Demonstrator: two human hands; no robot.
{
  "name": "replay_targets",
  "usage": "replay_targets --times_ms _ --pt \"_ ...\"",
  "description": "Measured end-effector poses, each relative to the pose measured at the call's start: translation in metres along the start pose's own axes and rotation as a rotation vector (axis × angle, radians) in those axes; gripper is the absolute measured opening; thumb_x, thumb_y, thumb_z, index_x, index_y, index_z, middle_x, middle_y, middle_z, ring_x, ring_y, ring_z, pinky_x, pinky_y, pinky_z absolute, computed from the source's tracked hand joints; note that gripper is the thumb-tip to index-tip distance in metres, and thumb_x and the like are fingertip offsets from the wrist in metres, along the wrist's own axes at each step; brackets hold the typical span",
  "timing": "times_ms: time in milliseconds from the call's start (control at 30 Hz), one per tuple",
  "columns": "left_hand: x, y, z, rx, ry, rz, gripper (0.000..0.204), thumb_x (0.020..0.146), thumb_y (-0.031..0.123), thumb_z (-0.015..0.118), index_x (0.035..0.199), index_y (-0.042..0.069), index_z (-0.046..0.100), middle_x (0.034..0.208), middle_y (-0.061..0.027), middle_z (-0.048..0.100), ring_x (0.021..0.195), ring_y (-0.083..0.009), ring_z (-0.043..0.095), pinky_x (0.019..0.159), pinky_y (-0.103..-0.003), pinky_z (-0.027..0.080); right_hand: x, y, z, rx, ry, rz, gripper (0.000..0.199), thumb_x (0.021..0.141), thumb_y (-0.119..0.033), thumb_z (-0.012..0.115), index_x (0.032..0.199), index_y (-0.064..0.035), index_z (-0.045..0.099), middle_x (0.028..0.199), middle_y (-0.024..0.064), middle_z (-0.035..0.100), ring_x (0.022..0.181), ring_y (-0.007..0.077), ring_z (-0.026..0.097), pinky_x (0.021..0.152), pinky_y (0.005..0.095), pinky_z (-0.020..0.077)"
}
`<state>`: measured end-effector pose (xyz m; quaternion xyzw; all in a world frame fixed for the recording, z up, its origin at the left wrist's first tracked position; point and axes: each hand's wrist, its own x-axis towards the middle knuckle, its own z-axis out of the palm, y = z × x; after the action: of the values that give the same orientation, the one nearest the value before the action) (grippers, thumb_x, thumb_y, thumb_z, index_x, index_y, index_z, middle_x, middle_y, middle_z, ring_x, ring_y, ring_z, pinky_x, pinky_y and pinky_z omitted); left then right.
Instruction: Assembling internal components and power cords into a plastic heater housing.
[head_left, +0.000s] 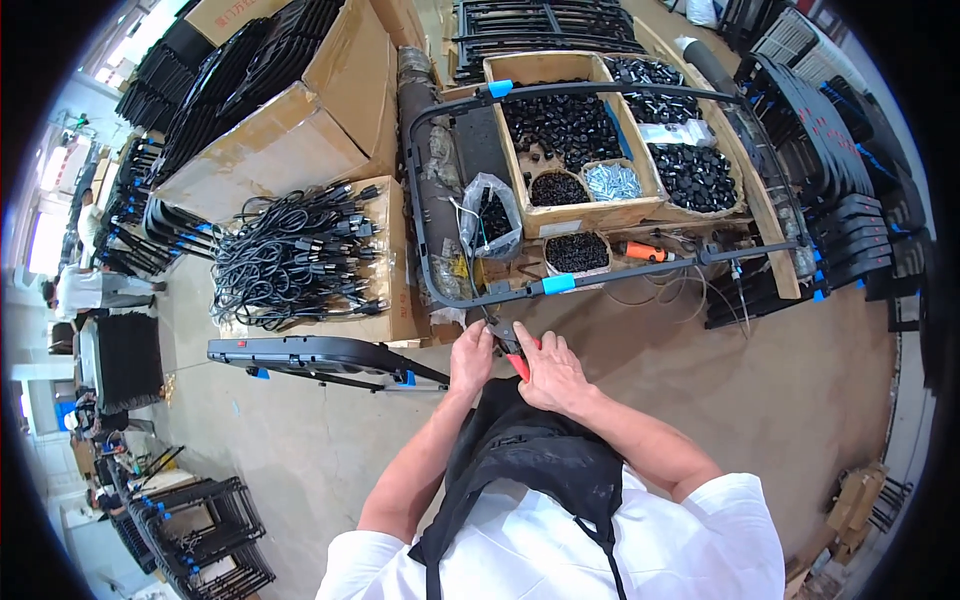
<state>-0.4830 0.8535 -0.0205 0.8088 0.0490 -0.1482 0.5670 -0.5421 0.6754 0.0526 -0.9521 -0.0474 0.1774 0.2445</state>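
My right hand is closed round red-handled pliers, the index finger stretched along them towards their dark jaws. Close beside it my left hand pinches something small at the jaws; the fingers hide most of it. A thin dark strand runs up from there towards the frame. Just beyond both hands lies a black tubular frame with blue tape on it, resting across the bench. Inside its outline a clear plastic bag holds small black parts.
Wooden bins hold black caps and silver screws. An orange-handled tool lies on the bench. Bundled black cables fill a carton at left, above a black panel. Frames are stacked at right. Other people work far left.
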Motion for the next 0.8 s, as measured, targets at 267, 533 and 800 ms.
replay_targets --times_ms 267,533,800 --pt "0.03 0.017 -0.059 0.311 -0.318 0.196 0.031 0.103 0.016 0.051 0.118 -0.002 0.071 0.098 -0.0149 0.076 0.094 -0.0217 0.073 0.084 -0.038 0.057 -0.004 -0.035 0.027 0.008 0.197 0.113 0.093 0.08 -0.016 0.072 0.162 -0.0042 0.03 0.107 0.0285 0.058 0.093 0.0474 0.067 0.082 0.0549 0.0581" --pt "0.101 0.075 -0.071 1.058 -0.03 0.578 0.045 0.102 0.042 0.054 0.1 0.005 0.078 0.097 -0.0169 0.078 0.099 -0.0371 0.073 0.096 -0.05 0.048 -0.004 -0.065 0.042 -0.061 0.324 0.183 0.09 0.084 -0.011 0.068 0.165 -0.0231 0.033 0.102 0.0244 0.057 0.086 0.0434 0.068 0.074 0.0525 0.059" --pt "0.116 0.055 -0.053 0.899 -0.253 0.482 0.049 0.106 0.044 0.049 0.091 0.005 0.074 0.097 -0.0232 0.076 0.094 -0.0425 0.073 0.09 -0.054 0.053 0.006 -0.087 0.052 -0.037 0.347 0.295 0.089 0.084 -0.008 0.068 0.164 -0.0275 0.036 0.107 0.0239 0.055 0.088 0.0439 0.068 0.076 0.0524 0.0589"
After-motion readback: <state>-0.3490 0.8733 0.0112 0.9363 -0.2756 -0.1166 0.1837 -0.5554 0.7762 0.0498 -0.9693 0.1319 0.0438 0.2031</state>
